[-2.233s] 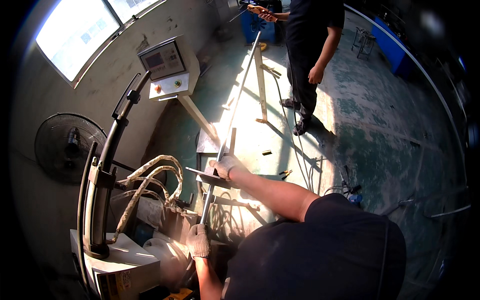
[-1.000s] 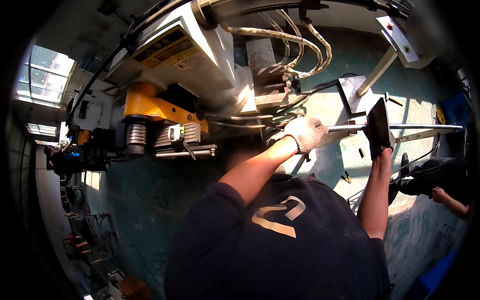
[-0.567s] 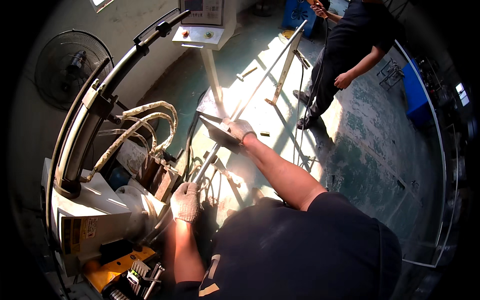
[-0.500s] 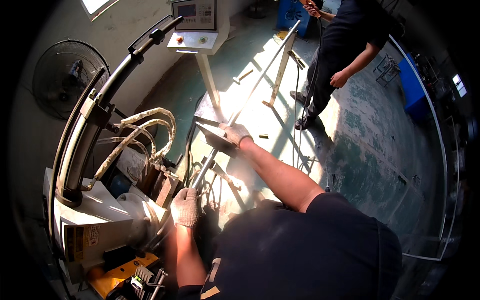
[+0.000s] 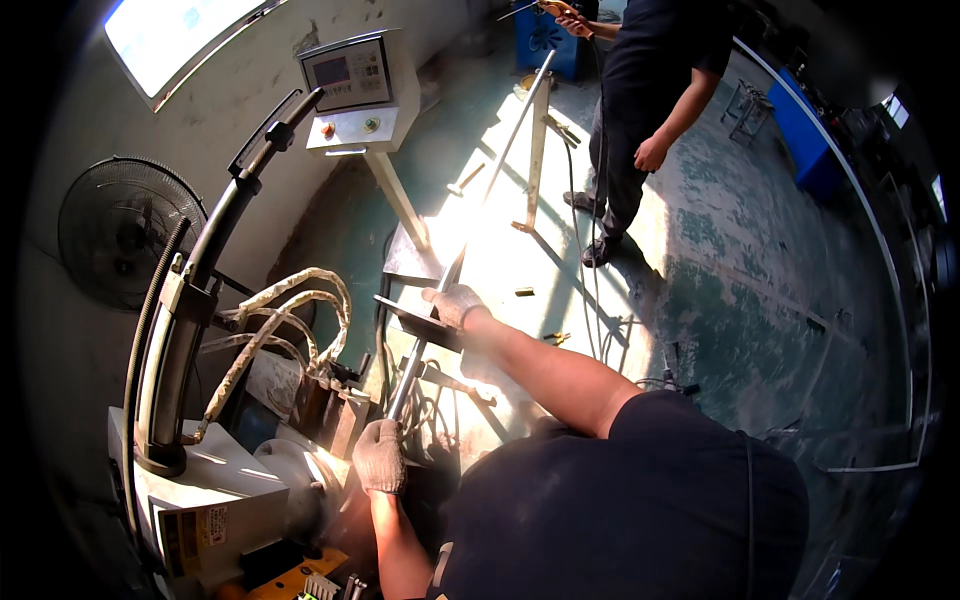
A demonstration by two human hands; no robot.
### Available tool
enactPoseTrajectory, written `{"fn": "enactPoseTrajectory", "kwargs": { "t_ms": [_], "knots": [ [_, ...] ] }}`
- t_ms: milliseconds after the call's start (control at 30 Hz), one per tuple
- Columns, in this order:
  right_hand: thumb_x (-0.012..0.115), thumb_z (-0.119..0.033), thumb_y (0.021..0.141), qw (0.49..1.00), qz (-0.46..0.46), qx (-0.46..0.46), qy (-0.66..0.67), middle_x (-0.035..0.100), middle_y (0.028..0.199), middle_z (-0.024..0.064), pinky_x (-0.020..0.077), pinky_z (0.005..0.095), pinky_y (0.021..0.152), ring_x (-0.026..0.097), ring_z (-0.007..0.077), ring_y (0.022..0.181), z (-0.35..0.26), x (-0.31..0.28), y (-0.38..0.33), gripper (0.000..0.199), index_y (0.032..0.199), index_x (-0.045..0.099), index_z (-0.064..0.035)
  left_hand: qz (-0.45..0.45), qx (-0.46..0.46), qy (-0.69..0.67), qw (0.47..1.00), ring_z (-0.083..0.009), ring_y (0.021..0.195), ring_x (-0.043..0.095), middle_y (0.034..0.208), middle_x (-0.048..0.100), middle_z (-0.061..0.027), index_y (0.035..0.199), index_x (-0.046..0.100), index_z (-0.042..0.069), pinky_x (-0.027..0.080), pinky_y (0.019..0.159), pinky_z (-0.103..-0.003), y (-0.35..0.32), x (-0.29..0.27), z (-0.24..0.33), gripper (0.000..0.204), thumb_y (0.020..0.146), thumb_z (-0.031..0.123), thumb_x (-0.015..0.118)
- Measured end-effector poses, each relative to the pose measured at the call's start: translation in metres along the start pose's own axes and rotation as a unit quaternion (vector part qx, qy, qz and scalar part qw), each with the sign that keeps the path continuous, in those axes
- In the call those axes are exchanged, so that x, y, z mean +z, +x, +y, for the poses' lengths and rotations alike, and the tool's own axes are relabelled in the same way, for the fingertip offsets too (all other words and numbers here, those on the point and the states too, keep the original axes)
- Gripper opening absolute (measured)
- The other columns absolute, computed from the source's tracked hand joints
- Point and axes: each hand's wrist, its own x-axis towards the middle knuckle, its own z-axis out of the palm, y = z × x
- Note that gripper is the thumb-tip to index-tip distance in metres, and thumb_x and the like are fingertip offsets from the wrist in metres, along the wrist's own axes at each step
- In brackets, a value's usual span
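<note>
A long metal rod [image 5: 407,383] slants from my left hand up and away to the right. It passes a dark flat plate [image 5: 425,326] set across it. My left hand [image 5: 380,458], in a knitted work glove, is closed around the rod's near part. Just beyond the plate, my gloved right hand [image 5: 457,304] is closed at the rod, against the plate's far face; the plate hides part of its grip. The rod's far part lies by an upright stand [image 5: 537,155].
On the left stand a machine [image 5: 215,480] with wrapped hoses [image 5: 330,285], a fan [image 5: 128,235] and a control console [image 5: 350,80]. A co-worker [image 5: 635,110] at the far side holds an orange-handled tool [image 5: 556,9] with a cable. Pliers [image 5: 557,338] and a hammer [image 5: 465,180] lie on the floor.
The whole view has shifted and turned, so the console and machine sit lower. Both hands keep their hold. Pliers now show beyond my right forearm.
</note>
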Motion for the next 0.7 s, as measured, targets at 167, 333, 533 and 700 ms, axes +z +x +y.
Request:
{"fn": "enactPoseTrajectory", "kwargs": {
  "t_ms": [167, 333, 533, 700],
  "knots": [
    [0.064, -0.056, 0.092, 1.000, 0.007, -0.012, -0.008, 0.074, 0.108, 0.0311, 0.0539, 0.0482, 0.088, 0.074, 0.0439, 0.106, 0.007, 0.002, 0.007, 0.063, 0.111, 0.077, 0.0037, -0.001, 0.014, 0.012, 1.000, -0.0208, 0.086, 0.072, 0.090, 0.078, -0.0149, 0.107, 0.077, -0.004, 0.055, 0.082, -0.036, 0.001, 0.000, -0.002, 0.038, 0.100, 0.032, 0.066],
    [0.064, -0.057, 0.092, 1.000, -0.001, -0.016, 0.008, 0.074, 0.107, 0.0319, 0.0538, 0.0488, 0.088, 0.074, 0.0441, 0.105, 0.014, 0.007, 0.015, 0.065, 0.111, 0.077, 0.0041, -0.007, -0.003, 0.012, 1.000, -0.0196, 0.084, 0.071, 0.088, 0.077, -0.0139, 0.105, 0.077, -0.003, 0.055, 0.081, -0.035, 0.002, -0.001, -0.001, 0.036, 0.100, 0.031, 0.066],
    [0.064, -0.055, 0.092, 0.999, 0.005, -0.026, 0.041, 0.074, 0.108, 0.0315, 0.0540, 0.0487, 0.089, 0.074, 0.0437, 0.105, 0.031, 0.016, 0.035, 0.063, 0.110, 0.077, 0.0041, -0.006, 0.013, -0.012, 1.000, -0.0174, 0.081, 0.068, 0.085, 0.075, -0.0108, 0.103, 0.077, -0.004, 0.054, 0.079, -0.033, -0.003, 0.001, 0.009, 0.035, 0.101, 0.029, 0.066],
    [0.064, -0.055, 0.092, 0.999, 0.017, -0.031, 0.035, 0.074, 0.108, 0.0319, 0.0543, 0.0490, 0.089, 0.074, 0.0439, 0.106, 0.025, 0.016, 0.026, 0.063, 0.109, 0.076, 0.0047, -0.015, 0.003, -0.016, 1.000, -0.0166, 0.081, 0.068, 0.085, 0.075, -0.0106, 0.103, 0.077, -0.004, 0.054, 0.079, -0.033, -0.003, -0.001, 0.007, 0.035, 0.101, 0.028, 0.065]
  ]
}}
